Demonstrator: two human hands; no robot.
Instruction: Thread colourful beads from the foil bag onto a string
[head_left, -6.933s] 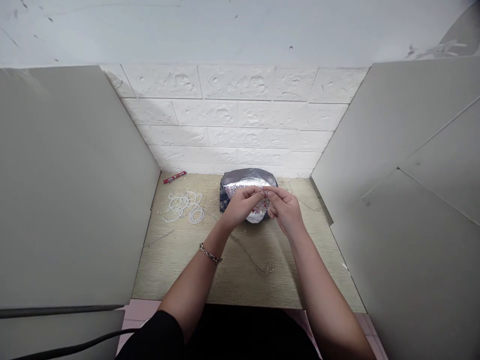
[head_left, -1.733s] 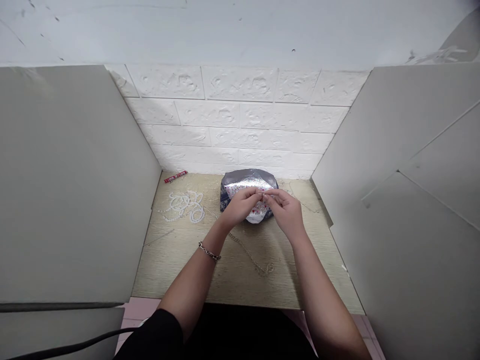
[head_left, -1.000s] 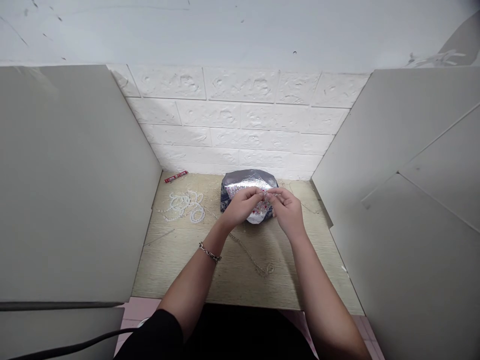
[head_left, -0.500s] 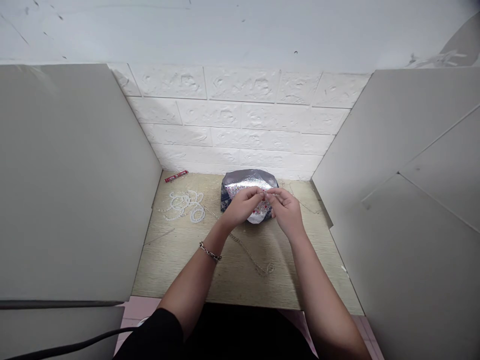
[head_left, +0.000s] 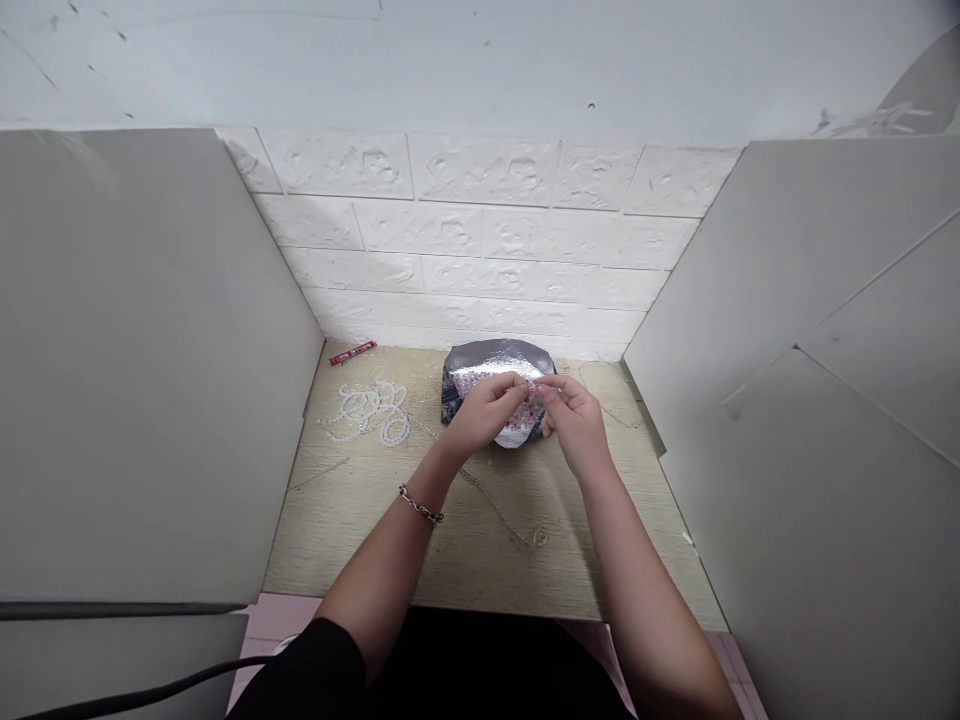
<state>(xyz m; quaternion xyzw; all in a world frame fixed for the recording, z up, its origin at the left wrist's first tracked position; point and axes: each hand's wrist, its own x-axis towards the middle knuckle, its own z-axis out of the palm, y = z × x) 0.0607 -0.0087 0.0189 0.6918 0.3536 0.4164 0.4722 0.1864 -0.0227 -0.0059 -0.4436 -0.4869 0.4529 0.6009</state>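
Observation:
My left hand (head_left: 487, 408) and my right hand (head_left: 574, 418) meet fingertip to fingertip, both in a pinch. What lies between their fingers is too small to make out. Right below them is a pouch (head_left: 504, 352) with a shiny silver lining and a dark blue patterned outside. Small pink, red and clear beads (head_left: 520, 418) fill it, partly hidden by my hands. A thin strand of tiny beads (head_left: 491, 498) runs beneath my left forearm and ends in a small coil towards the table's front.
White bead strings (head_left: 375, 410) lie in loops at the left of the wooden table (head_left: 450, 570). A small red packet (head_left: 352, 353) rests at the back left corner. Fine thread (head_left: 619, 412) trails on the right. Grey panels (head_left: 150, 380) flank both sides, with a white brick-patterned wall behind.
My right hand has shifted very slightly to the right, so the gap between the fingertips is a little wider. My left hand stays nearly in place.

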